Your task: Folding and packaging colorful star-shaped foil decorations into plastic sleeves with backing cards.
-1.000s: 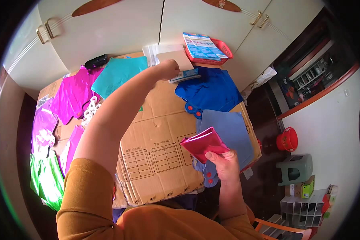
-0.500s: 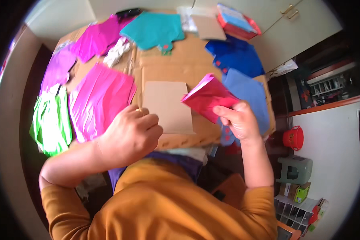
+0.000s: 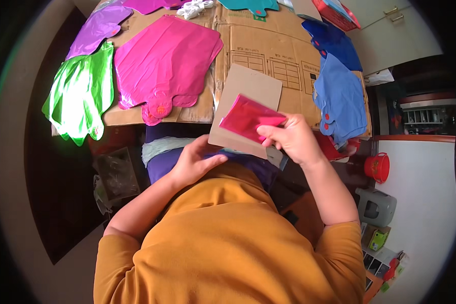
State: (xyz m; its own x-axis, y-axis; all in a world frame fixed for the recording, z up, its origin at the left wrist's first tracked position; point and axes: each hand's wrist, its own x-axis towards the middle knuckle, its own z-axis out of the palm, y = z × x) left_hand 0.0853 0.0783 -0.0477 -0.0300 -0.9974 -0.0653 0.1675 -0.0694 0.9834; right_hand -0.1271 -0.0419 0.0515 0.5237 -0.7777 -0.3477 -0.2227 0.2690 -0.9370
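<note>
My right hand (image 3: 291, 138) pinches a folded red foil balloon (image 3: 248, 118) and presses it against a plain brown cardboard sheet (image 3: 248, 88). That sheet is tilted up at the near edge of the table, and my left hand (image 3: 195, 162) holds its lower left edge from beneath. A flat pink foil balloon (image 3: 164, 58) lies on the cardboard-covered table (image 3: 273, 53) to the left of the sheet. Blue foil balloons (image 3: 342, 93) lie stacked to the right, next to my right hand.
A green foil balloon (image 3: 78, 99) hangs over the table's left edge, with a purple one (image 3: 93, 30) behind it. A red tray (image 3: 337, 12) stands at the far right of the table. A red bucket (image 3: 380, 166) and a grey stool (image 3: 376, 206) are on the floor at right.
My left hand reached to the far side of the table, then came back with the brown cardboard sheet. The red balloon in my right hand now rests against that sheet. The camera tilted down.
</note>
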